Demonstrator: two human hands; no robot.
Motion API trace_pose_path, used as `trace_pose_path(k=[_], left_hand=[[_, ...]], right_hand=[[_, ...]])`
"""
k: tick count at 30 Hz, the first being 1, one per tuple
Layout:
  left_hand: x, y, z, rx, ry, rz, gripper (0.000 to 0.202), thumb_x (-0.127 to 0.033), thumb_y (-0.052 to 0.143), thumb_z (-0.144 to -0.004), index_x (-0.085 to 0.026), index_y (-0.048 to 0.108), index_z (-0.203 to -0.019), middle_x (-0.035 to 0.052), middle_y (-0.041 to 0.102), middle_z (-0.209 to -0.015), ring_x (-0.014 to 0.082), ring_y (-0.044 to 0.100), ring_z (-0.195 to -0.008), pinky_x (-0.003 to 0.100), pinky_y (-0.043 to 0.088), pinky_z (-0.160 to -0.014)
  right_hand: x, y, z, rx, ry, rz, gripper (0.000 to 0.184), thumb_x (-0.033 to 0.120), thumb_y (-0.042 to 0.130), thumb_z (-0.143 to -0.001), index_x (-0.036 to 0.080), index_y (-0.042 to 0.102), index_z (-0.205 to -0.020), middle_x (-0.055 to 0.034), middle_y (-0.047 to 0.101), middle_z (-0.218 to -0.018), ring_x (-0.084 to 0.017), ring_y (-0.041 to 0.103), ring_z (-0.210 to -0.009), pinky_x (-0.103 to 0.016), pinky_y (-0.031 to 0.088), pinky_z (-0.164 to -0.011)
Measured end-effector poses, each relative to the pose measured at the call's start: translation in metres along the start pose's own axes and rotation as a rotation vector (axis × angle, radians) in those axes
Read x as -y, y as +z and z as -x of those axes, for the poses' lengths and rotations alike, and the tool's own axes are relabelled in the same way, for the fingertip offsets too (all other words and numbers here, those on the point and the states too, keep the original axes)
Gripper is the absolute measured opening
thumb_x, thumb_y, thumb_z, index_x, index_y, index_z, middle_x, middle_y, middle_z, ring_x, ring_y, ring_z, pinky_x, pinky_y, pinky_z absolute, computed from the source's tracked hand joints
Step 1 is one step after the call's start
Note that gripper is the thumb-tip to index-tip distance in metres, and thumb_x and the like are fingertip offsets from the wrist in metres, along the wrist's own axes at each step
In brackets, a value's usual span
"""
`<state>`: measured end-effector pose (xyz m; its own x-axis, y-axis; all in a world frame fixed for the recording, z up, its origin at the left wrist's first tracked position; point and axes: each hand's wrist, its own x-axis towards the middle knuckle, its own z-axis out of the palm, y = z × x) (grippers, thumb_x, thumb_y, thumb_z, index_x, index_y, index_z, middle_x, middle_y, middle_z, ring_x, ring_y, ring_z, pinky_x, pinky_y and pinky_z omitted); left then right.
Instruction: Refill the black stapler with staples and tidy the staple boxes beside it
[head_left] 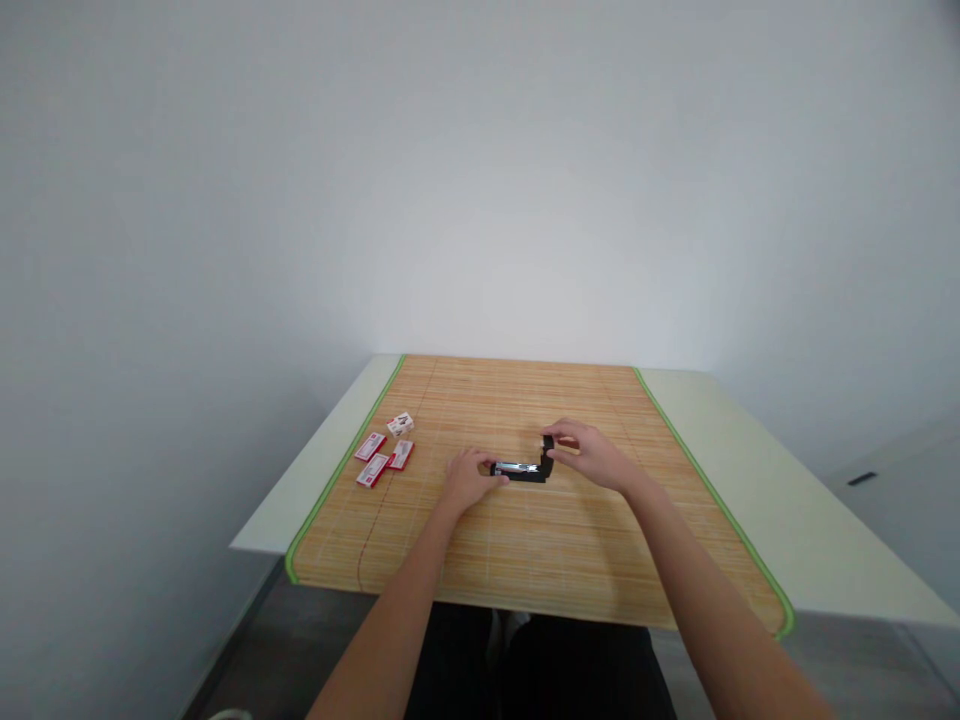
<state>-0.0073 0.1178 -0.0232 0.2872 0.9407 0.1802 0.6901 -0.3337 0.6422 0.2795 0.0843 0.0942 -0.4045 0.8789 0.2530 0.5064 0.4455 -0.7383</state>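
A black stapler [519,472] lies on the bamboo mat [525,560] with its top arm swung up at the right end. Bright metal shows along its base. My left hand [469,478] grips the left end of the base between thumb and fingers. My right hand [589,455] pinches the raised top arm, fingers at its upper end and thumb lower down. Several small red and white boxes [373,470] lie to the left of my left hand, apart from it.
The mat has green edging and covers the middle of a white table [720,430]. The table's back edge meets a plain white wall [510,200]. My legs are under the front edge.
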Motion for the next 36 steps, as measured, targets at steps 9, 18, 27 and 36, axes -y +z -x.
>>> trace_pose_path(k=[9, 18, 27, 36], left_hand=[[-0.002, 0.0, 0.0, -0.009, -0.014, -0.005, 0.045, -0.057, 0.085, -0.069, -0.031, 0.078, -0.105, 0.0031, 0.07, -0.103, 0.0256, 0.06, -0.101, 0.036, 0.042, -0.091], [-0.006, 0.001, 0.008, -0.056, 0.003, -0.008, 0.041, -0.052, 0.08, -0.078, -0.031, 0.075, -0.113, 0.0042, 0.068, -0.111, 0.0261, 0.057, -0.108, 0.038, 0.04, -0.097], [-0.008, 0.002, 0.016, -0.044, 0.042, -0.064, 0.039, -0.047, 0.067, -0.092, -0.036, 0.067, -0.129, 0.0033, 0.063, -0.124, 0.0248, 0.053, -0.118, 0.036, 0.038, -0.101], [-0.015, 0.005, 0.026, -0.072, 0.014, -0.093, 0.037, -0.041, 0.062, -0.096, -0.035, 0.065, -0.132, 0.0046, 0.063, -0.127, 0.0268, 0.053, -0.118, 0.039, 0.037, -0.102]], right_hand=[[-0.058, -0.028, 0.064, -0.111, 0.254, -0.208, 0.035, 0.043, 0.077, -0.081, 0.026, 0.072, -0.111, -0.0072, 0.073, -0.118, -0.027, 0.068, -0.111, -0.05, 0.051, -0.108], [-0.093, 0.02, 0.086, -0.376, 0.331, -0.422, 0.054, 0.051, 0.08, -0.077, 0.026, 0.069, -0.123, -0.0096, 0.076, -0.115, -0.03, 0.071, -0.108, -0.053, 0.052, -0.103], [-0.093, 0.046, 0.096, -0.556, 0.337, -0.522, 0.059, 0.051, 0.077, -0.08, 0.027, 0.063, -0.132, -0.0092, 0.072, -0.127, -0.028, 0.067, -0.116, -0.049, 0.048, -0.108], [-0.096, 0.051, 0.095, -0.572, 0.32, -0.446, 0.062, 0.053, 0.075, -0.081, 0.028, 0.061, -0.136, -0.0089, 0.073, -0.123, -0.027, 0.068, -0.111, -0.049, 0.05, -0.105]])
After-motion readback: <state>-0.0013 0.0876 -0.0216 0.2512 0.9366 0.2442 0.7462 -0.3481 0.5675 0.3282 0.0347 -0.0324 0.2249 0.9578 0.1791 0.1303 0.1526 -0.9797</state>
